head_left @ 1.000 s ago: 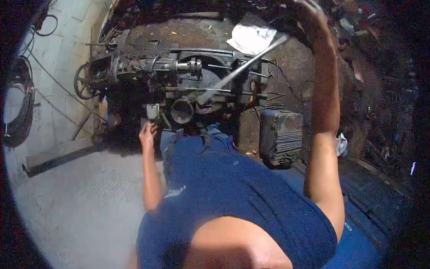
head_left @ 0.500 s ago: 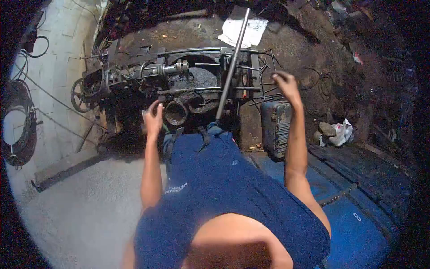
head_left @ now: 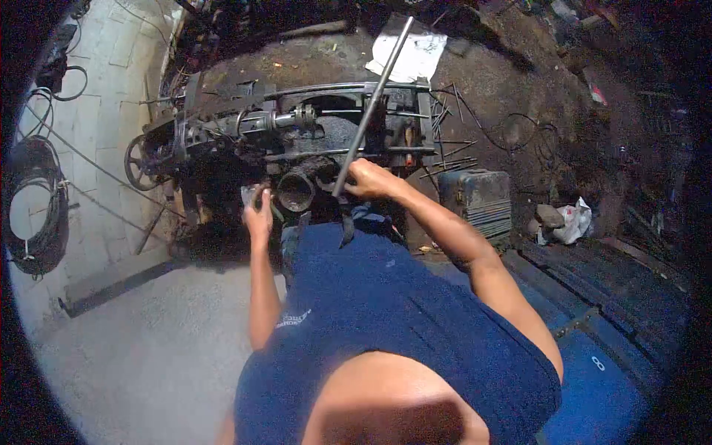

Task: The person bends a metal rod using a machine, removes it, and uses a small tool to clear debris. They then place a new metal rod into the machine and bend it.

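Note:
A long metal rod [head_left: 376, 100] lies slantwise across the dark machine [head_left: 252, 122]; its near end is close to my body. My right hand [head_left: 368, 179] is at the lower part of the rod, with its fingers curled round it. To the left, my left hand [head_left: 257, 215] is raised beside a round metal cup [head_left: 296, 191] at the machine's front, thumb and fingers apart, with nothing visible between them.
A handwheel [head_left: 138, 162] is at the machine's left end. Right of the machine are thin rods [head_left: 454, 159], a ribbed metal box [head_left: 482, 194], and a stone [head_left: 549, 216] by a crumpled bag [head_left: 572, 221]. White sheets [head_left: 412, 53] lie behind; coiled cable [head_left: 55, 215] hangs left.
My right hand has moved left and down from the machine's right side onto the rod and closed. The rod's lower end has shifted left. My left hand has dropped slightly.

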A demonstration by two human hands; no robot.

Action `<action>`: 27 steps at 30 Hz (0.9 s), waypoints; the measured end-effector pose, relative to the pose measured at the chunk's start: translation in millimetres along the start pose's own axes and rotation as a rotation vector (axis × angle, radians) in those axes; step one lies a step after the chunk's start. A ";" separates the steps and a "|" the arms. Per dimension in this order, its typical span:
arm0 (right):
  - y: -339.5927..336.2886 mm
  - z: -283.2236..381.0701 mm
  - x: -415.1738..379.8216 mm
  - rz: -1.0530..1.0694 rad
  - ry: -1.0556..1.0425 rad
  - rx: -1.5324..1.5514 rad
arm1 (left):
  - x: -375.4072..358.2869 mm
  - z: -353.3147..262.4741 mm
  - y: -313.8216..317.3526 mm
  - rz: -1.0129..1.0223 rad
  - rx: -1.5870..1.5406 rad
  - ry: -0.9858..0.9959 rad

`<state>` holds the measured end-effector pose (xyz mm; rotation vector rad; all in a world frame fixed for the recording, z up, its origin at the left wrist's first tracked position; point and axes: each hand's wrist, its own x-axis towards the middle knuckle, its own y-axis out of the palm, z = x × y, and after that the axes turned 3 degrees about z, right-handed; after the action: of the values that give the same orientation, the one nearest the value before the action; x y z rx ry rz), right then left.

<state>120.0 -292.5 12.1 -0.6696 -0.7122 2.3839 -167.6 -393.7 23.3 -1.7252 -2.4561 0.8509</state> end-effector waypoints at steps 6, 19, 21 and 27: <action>-127.0 -31.5 -18.9 0.315 0.298 0.080 | 3.4 -97.6 62.7 0.253 0.127 0.217; -279.3 -245.8 153.8 -0.378 -0.169 2.043 | -16.4 -121.4 172.7 0.341 0.491 0.153; -282.4 -243.4 148.5 -0.695 0.056 2.020 | -9.3 -125.5 166.7 0.254 0.666 0.175; -240.5 -253.6 26.6 -0.998 -0.162 1.999 | 104.9 -102.6 108.3 0.341 1.093 0.562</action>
<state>338.2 -22.2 -35.1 0.6321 1.0851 1.1414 -82.0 -233.0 33.0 -1.5689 -0.9929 1.1782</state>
